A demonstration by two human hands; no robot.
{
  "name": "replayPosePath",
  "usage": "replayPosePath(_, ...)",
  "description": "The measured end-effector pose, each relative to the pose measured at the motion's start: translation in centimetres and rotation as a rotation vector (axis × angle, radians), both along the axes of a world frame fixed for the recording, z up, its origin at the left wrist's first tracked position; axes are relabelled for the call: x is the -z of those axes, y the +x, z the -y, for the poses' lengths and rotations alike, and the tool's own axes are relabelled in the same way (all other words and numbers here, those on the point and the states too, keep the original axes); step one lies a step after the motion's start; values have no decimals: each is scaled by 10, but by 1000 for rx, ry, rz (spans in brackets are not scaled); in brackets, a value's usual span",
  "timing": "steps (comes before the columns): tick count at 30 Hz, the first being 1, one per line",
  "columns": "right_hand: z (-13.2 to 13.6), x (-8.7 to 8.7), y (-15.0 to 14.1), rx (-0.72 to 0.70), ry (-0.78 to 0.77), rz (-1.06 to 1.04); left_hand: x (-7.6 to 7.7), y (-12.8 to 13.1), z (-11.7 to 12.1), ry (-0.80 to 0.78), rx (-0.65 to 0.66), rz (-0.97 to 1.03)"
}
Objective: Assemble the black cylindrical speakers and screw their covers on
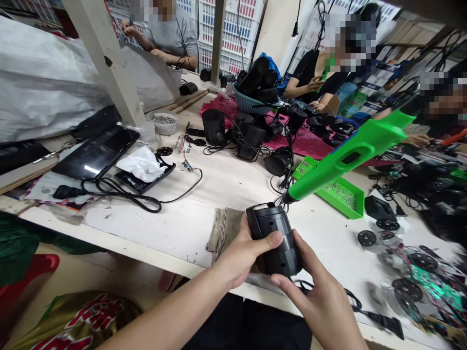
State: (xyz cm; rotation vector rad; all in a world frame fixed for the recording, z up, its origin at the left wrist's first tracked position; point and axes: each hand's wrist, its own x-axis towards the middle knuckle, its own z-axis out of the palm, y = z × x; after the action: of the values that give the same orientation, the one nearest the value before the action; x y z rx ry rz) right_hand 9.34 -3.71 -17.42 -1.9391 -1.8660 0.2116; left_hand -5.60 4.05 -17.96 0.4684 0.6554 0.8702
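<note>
Left hand [241, 253] curls around black housing [283, 256]; right hand [316, 286] cups its lower end.

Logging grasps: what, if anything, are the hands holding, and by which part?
A black housing, by its sides: the left hand on one, thumb across it; the right hand on the other, thumb at its near end.

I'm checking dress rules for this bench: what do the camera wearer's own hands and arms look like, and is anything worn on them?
The left hand and right hand are ungloved, with no rings or watch visible. Both forearms show no sleeve, cable or marking as far as the picture reaches; any sleeves higher up are out of view.
</note>
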Motion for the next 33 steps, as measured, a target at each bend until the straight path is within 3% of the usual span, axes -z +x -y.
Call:
replayPosePath(4, 4, 3, -5, -4, 58, 28, 4, 0, 3, 13, -38, 21)
replayPosePath(14, 9, 11, -10, -181, 207, 240, 6, -3, 11, 28, -61, 36)
replayPosePath(26, 2, 12, -4, -116, 149, 181, -1, 2, 1, -10, -33, -122)
replayPosePath(30, 1, 9, -8, -119, 159, 167, -6, 10, 5, -49, -85, -151)
replayPosePath(33, 1, 9, -11, -116, 136, 145, -5, 16, 13, -33, -206, -163)
